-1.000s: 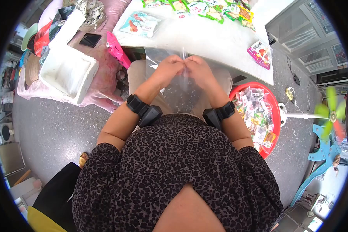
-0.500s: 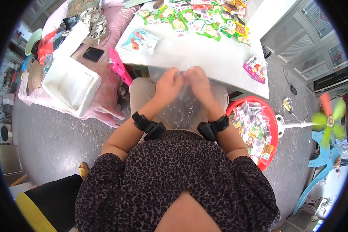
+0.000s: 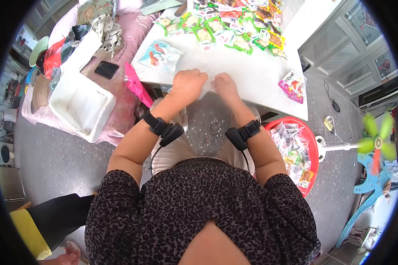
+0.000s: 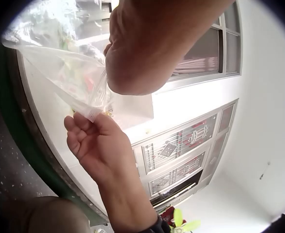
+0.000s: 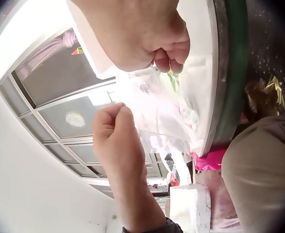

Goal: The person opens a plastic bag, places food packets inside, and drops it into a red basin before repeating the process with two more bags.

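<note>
A clear plastic bag (image 4: 55, 63) is stretched between my two hands over the front edge of the white table (image 3: 261, 73). My left hand (image 3: 190, 85) grips its edge with curled fingers. A short gap away, my right hand (image 3: 226, 86) pinches the opposite part of the edge; the left wrist view shows the bag's corner between thumb and fingers. The bag looks flat and see-through. Behind the left hand on the table lies a white and blue packet with a red print (image 3: 159, 54).
Several green, yellow and red snack packets (image 3: 234, 28) cover the table's far side. A pink packet (image 3: 292, 86) lies at its right corner. A red basin (image 3: 315, 152) of packets stands on the floor at right. To the left are a white foam box (image 3: 82, 104) and a phone (image 3: 106, 69).
My hands were together at the bag's edge over my lap; now they are apart and further forward, at the table edge, with the bag pulled between them.
</note>
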Demonstrator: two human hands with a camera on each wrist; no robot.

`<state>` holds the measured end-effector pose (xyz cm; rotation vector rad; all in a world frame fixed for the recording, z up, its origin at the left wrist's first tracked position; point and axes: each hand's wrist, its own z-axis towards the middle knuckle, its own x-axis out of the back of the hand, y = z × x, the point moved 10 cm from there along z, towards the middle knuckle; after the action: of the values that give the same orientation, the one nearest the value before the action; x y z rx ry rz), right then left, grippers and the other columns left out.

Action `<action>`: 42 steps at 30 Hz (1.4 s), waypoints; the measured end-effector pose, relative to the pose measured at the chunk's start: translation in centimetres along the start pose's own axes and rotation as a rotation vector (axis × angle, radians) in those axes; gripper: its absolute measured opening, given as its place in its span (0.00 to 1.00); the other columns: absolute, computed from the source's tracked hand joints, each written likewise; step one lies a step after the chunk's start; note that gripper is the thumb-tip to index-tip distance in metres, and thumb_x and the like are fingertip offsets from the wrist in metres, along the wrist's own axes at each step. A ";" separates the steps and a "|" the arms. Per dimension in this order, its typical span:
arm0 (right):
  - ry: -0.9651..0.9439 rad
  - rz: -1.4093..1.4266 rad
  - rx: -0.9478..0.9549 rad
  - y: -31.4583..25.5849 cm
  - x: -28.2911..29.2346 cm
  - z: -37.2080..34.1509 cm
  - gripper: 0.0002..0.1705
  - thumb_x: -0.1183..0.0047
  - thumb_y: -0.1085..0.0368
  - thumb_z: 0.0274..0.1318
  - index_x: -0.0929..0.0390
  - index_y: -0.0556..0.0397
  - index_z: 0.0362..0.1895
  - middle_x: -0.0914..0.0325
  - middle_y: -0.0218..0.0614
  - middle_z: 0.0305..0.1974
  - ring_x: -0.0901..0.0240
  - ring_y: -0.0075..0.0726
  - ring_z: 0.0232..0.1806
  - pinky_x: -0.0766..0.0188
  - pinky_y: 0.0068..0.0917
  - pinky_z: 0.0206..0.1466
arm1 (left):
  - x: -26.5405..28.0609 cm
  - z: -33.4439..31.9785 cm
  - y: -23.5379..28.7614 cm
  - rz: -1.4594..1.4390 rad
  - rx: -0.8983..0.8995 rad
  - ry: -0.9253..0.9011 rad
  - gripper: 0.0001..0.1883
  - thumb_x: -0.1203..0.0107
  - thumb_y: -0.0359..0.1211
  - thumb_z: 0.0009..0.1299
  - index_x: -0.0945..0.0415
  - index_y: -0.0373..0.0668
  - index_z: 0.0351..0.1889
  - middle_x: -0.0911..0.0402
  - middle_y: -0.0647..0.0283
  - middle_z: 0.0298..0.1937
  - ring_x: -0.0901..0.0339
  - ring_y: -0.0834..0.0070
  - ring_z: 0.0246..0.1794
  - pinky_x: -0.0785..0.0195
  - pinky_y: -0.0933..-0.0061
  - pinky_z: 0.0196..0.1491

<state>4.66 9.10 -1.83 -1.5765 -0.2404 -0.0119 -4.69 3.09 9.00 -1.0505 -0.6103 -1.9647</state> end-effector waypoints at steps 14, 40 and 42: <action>-0.014 0.072 -0.196 4.3 1.3 2.4 0.09 0.61 0.64 0.46 0.34 0.57 0.29 0.31 0.35 0.23 0.33 0.27 0.23 0.35 0.20 0.25 | -6.1 0.2 -2.0 -0.131 0.250 -0.119 0.03 0.57 0.30 0.53 0.34 0.41 0.23 0.31 0.58 0.22 0.30 0.61 0.24 0.36 0.63 0.27; 0.050 -1.140 0.123 -0.8 -2.1 19.1 0.32 0.51 0.49 0.37 0.40 0.51 0.47 0.39 0.45 0.47 0.44 0.45 0.52 0.45 0.42 0.50 | -11.6 -0.8 -4.9 -0.243 0.400 0.015 0.03 0.56 0.31 0.52 0.34 0.42 0.22 0.31 0.58 0.23 0.30 0.60 0.25 0.37 0.65 0.30; 0.043 -1.212 0.188 -0.2 -2.1 19.7 0.27 0.54 0.52 0.40 0.38 0.52 0.45 0.34 0.47 0.42 0.38 0.47 0.46 0.40 0.41 0.46 | -12.0 -0.7 -4.7 -0.200 0.372 -0.030 0.04 0.56 0.31 0.52 0.34 0.42 0.21 0.31 0.58 0.23 0.30 0.60 0.25 0.37 0.65 0.29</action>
<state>-0.30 28.31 -2.41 -1.0419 -1.0904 -0.9296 -4.96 10.33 -1.73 -0.8128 -1.0855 -1.9051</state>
